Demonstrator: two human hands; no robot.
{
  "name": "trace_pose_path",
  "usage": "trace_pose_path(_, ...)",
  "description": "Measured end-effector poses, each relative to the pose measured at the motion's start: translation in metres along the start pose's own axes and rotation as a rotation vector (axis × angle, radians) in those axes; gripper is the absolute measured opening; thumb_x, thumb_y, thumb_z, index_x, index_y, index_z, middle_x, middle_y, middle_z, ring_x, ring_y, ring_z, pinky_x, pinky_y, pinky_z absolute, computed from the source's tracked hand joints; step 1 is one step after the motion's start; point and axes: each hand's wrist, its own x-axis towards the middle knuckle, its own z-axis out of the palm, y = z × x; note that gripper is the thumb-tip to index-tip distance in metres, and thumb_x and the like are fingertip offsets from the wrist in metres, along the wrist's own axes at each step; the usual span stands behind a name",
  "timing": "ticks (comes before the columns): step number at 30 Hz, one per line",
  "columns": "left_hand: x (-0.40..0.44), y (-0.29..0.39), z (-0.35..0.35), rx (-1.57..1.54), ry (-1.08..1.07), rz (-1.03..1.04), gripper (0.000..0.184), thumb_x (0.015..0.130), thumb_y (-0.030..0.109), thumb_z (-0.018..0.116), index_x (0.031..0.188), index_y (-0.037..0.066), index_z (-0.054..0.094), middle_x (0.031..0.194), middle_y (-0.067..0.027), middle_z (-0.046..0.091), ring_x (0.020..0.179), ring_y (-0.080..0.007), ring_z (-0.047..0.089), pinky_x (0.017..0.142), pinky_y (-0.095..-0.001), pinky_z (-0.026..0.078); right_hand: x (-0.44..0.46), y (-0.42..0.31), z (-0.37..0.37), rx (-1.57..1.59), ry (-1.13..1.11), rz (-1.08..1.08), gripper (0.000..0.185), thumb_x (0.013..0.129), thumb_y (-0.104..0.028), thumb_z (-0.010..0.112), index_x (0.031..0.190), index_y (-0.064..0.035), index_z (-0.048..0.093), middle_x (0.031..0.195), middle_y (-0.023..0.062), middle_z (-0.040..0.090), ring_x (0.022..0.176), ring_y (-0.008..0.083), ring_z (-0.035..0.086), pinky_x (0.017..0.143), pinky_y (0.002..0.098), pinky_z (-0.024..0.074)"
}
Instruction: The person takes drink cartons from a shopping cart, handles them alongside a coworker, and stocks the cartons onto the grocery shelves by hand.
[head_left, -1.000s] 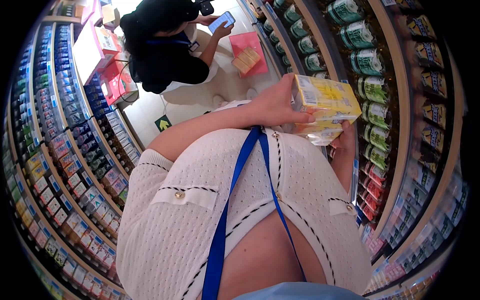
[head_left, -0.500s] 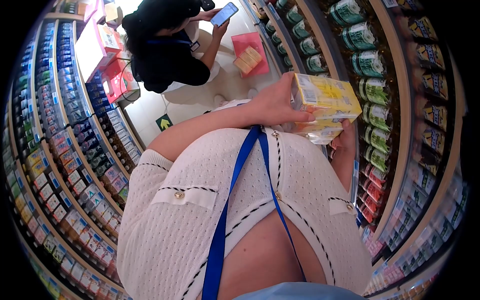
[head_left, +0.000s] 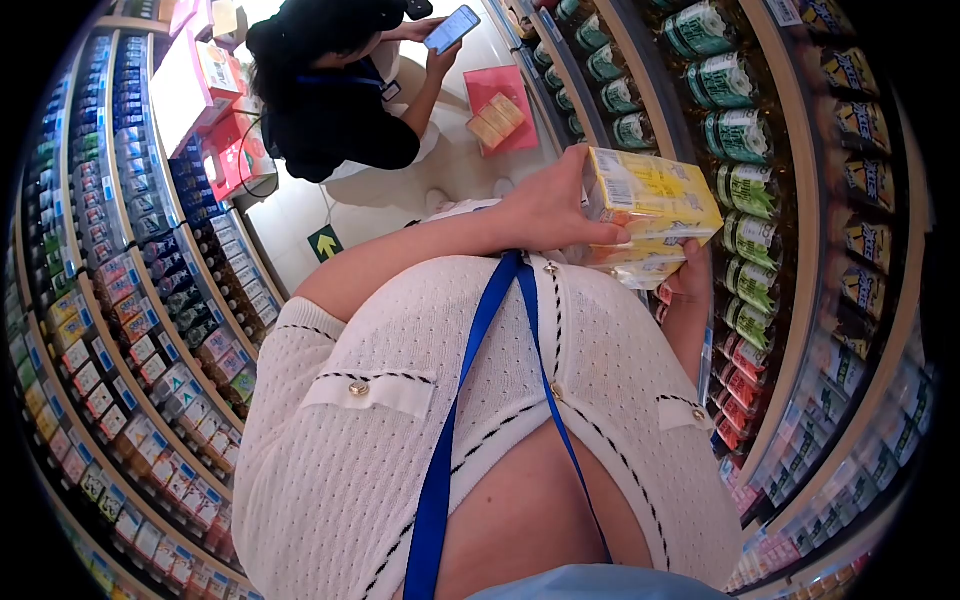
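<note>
A clear-wrapped pack of yellow cartons [head_left: 655, 200] is held in front of my chest, at the right of the view. My left hand [head_left: 550, 208] grips its left end, with the thumb lying across the near side. Lower right, the fingers of my right hand [head_left: 690, 272] are curled against the pack's near right corner. Part of that hand is hidden behind the pack. The pack is tilted, close to the bottles on the right-hand shelf.
Shelves of bottles [head_left: 738, 135] rise close on the right, and more stocked shelves [head_left: 130, 330] line the left. Ahead, a person in black [head_left: 340, 120] holds a phone [head_left: 452, 30]. Near them, a pink box or mat [head_left: 525, 130] with tan packs [head_left: 496, 122] is on the floor.
The shelves have shifted slightly in view. Both hands keep the same hold on the pack of cartons. The other person's phone has moved very slightly.
</note>
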Motion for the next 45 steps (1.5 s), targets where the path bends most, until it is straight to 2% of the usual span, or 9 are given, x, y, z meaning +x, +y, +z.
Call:
trace_pose_path(9,0.002,-0.006,0.003,-0.001,0.03,0.034,0.097,0.057,0.049,0.072,0.118,-0.012,0.028,0.105,-0.0279,0.05,0.095,-0.0349,0.054,0.079,-0.0363,0.044,-0.001,0.002,-0.003,-0.015,0.008,-0.003,0.052,0.068,-0.035,0.074,0.101,-0.004,0.05,0.09,0.0008,0.056,0.087,0.0139,0.055,0.078,0.0283,0.0449)
trace_pose_path(16,0.002,-0.007,0.008,-0.02,0.032,0.013,0.088,0.062,0.037,0.075,0.12,-0.009,0.028,0.112,-0.0235,0.049,0.106,-0.029,0.05,0.089,-0.0332,0.04,-0.004,0.005,-0.003,-0.03,0.07,-0.006,0.05,0.069,-0.036,0.073,0.1,-0.0035,0.05,0.091,0.0018,0.055,0.089,0.0149,0.054,0.079,0.0286,0.0445)
trace_pose_path(19,0.0,-0.005,0.007,-0.016,0.015,0.009,0.09,0.062,0.036,0.076,0.122,-0.008,0.027,0.116,-0.0231,0.047,0.11,-0.0287,0.047,0.092,-0.0328,0.038,-0.001,0.015,-0.027,-0.052,-0.029,0.011,0.069,0.071,-0.039,0.07,0.121,-0.0005,0.042,0.115,0.0092,0.053,0.103,0.0213,0.053,0.086,0.0344,0.0443)
trace_pose_path(23,-0.002,-0.001,0.004,-0.044,0.008,0.035,0.092,0.062,0.036,0.076,0.123,-0.01,0.025,0.12,-0.0241,0.043,0.114,-0.0286,0.043,0.096,-0.0328,0.034,0.0,0.003,-0.003,-0.05,-0.027,0.016,0.056,0.067,-0.038,0.074,0.104,-0.0028,0.049,0.097,0.0043,0.056,0.092,0.0165,0.054,0.082,0.0293,0.0433)
trace_pose_path(30,-0.004,0.001,0.0,-0.037,0.022,0.027,0.093,0.06,0.036,0.077,0.123,-0.01,0.026,0.12,-0.0245,0.043,0.114,-0.0293,0.043,0.097,-0.0331,0.033,0.001,-0.002,0.007,-0.067,0.013,0.038,0.069,0.064,-0.038,0.076,0.113,-0.0009,0.045,0.099,0.0059,0.056,0.092,0.0174,0.055,0.082,0.0297,0.0445)
trace_pose_path(33,-0.005,0.0,-0.001,-0.051,0.012,0.05,0.096,0.059,0.035,0.079,0.124,-0.01,0.025,0.121,-0.0243,0.041,0.116,-0.0295,0.04,0.099,-0.0336,0.03,0.004,0.002,-0.008,-0.066,-0.06,0.059,0.074,0.067,-0.035,0.073,0.122,0.0001,0.04,0.115,0.0099,0.053,0.102,0.0204,0.054,0.086,0.0322,0.0449)
trace_pose_path(37,-0.005,0.0,-0.001,-0.124,-0.022,0.124,0.098,0.058,0.032,0.08,0.126,-0.008,0.022,0.125,-0.0228,0.037,0.12,-0.0285,0.035,0.102,-0.0343,0.025,0.001,-0.004,0.007,-0.065,-0.08,-0.05,0.079,0.064,-0.036,0.075,0.123,0.0007,0.038,0.116,0.0108,0.052,0.103,0.0212,0.053,0.086,0.0326,0.0448)
trace_pose_path(40,0.0,-0.01,0.009,-0.187,0.077,0.27,0.103,0.054,0.03,0.08,0.127,-0.009,0.017,0.123,-0.0236,0.04,0.114,-0.0301,0.043,0.098,-0.0327,0.032,0.0,-0.018,0.022,-0.135,-0.088,-0.112,0.081,0.063,-0.036,0.076,0.124,0.0012,0.037,0.117,0.0116,0.051,0.105,0.0219,0.053,0.086,0.0333,0.0447)
trace_pose_path(45,0.01,-0.002,0.002,-0.271,0.185,0.287,0.099,0.057,0.027,0.079,0.127,-0.007,0.019,0.119,-0.019,0.042,0.109,-0.0241,0.046,0.094,-0.0326,0.036,0.017,-0.029,0.034,-0.206,-0.105,-0.174,0.083,0.063,-0.039,0.075,0.124,0.0012,0.036,0.117,0.0111,0.051,0.105,0.0216,0.052,0.087,0.0337,0.0442)
